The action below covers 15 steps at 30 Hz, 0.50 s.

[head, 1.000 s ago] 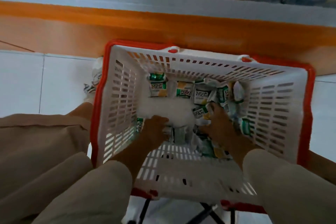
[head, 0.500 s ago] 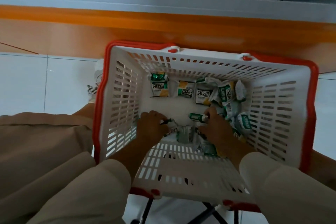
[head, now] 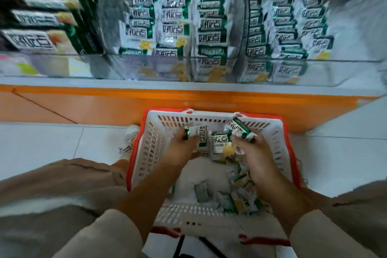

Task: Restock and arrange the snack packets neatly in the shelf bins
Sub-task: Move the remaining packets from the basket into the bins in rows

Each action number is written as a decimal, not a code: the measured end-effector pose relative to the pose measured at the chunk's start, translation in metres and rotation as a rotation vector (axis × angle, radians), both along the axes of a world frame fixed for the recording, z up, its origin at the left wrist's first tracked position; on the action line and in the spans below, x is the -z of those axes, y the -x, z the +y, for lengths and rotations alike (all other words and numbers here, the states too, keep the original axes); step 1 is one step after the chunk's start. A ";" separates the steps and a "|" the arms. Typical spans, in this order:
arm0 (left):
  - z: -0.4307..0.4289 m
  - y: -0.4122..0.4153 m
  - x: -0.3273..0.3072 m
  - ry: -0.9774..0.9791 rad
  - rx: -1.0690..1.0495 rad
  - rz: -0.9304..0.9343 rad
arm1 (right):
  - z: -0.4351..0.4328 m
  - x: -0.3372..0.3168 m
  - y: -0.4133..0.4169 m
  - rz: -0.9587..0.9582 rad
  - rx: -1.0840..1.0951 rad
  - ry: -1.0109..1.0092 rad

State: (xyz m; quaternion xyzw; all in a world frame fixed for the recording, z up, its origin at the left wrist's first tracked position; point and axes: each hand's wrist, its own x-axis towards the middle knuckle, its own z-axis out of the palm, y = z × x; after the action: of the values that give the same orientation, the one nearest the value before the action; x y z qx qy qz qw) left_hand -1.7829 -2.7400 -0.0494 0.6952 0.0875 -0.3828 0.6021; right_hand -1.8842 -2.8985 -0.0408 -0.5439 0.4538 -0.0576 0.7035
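Snack packets (head: pixel 218 143) are in transfer from the basket (head: pixel 146 153) to the shelf bins (head: pixel 345 71).

Left hand (head: pixel 181 148): fingers are curled round a small bunch of packets, held above the far end of the basket. Right hand (head: pixel 251 151): fingers are closed on a second bunch, with one packet tilted up beside the far rim. Whether the two bunches touch cannot be told. Loose packets (head: pixel 240 197) lie on the basket floor, mostly at the right side.

Step in hand, by judgement: lift-out of one load. The bins above the orange plinth (head: pixel 104 107) already hold upright rows, so restocking appears well advanced but not complete. The next move calls for raising both loads over the clear front wall, turning each packet upright and face-forward, and seating it in line with an existing row.

Labelling: white packet, green bands, black block-style characters, yellow picture. Boxes (head: pixel 41 42) on the shelf at the left carry the same mark. Motion blur prevents a reliable reading.
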 end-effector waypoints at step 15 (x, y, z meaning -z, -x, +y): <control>-0.022 0.011 -0.172 0.263 0.261 -0.172 | -0.004 -0.168 0.030 -0.311 -0.140 0.016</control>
State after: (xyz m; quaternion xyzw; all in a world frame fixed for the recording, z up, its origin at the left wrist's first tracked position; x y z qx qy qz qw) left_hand -1.7939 -2.7616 0.1226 0.6463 -0.1060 -0.4048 0.6381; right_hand -1.9139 -2.9026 0.1276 -0.5643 0.3001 -0.0958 0.7631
